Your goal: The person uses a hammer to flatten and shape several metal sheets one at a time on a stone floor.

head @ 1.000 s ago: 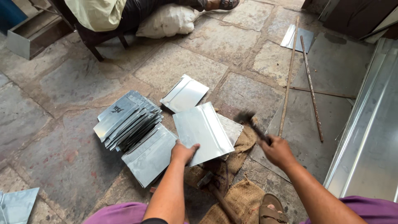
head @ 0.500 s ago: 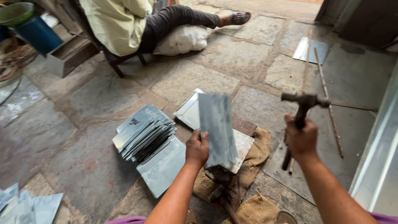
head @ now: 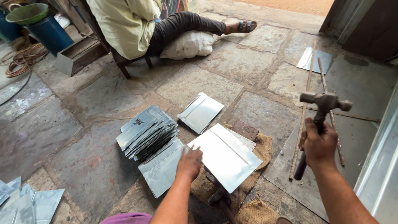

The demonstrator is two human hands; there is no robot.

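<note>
My left hand (head: 189, 161) grips the near left edge of a shiny folded metal sheet (head: 226, 155) that lies flat over an iron support on burlap sacking (head: 261, 145). My right hand (head: 318, 143) is closed around the handle of a hammer (head: 325, 101), whose head is raised above the floor to the right of the sheet. A fanned stack of similar metal sheets (head: 147, 132) lies just left of my left hand, with one larger sheet (head: 159, 170) under its near side.
Another single sheet (head: 201, 112) lies beyond the stack. Two long rods (head: 304, 112) cross a flat sheet on the floor at right. A seated person (head: 137, 25) is at the back. More sheets (head: 25, 203) lie at bottom left. A metal channel (head: 379, 161) runs along the right edge.
The sheet went from tilted upright half a second ago to lying flat again under my left hand. The hammer rose from low near the floor to raised and stays up.
</note>
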